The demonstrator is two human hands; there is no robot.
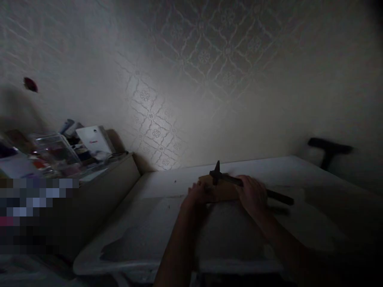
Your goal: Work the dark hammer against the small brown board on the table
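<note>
My right hand [253,194] is wrapped round the dark handle of a hammer [279,197]. The hammer's head is over a small brown board [229,192], which looks like wood and lies on the white table. At the board's left end, my left hand [198,194] is closed on it with curled fingers. Whether those fingers also pinch something small, such as a nail, is too dark to see. My right fingers hide the board's right end.
The white table [161,183] stands against a patterned wall, with a greyish patch across its top. On the left, a cabinet [116,187] carries a white box [95,139], a clear plastic case [55,147] and clutter. A dark T-shaped object [329,148] rises behind the table's right edge.
</note>
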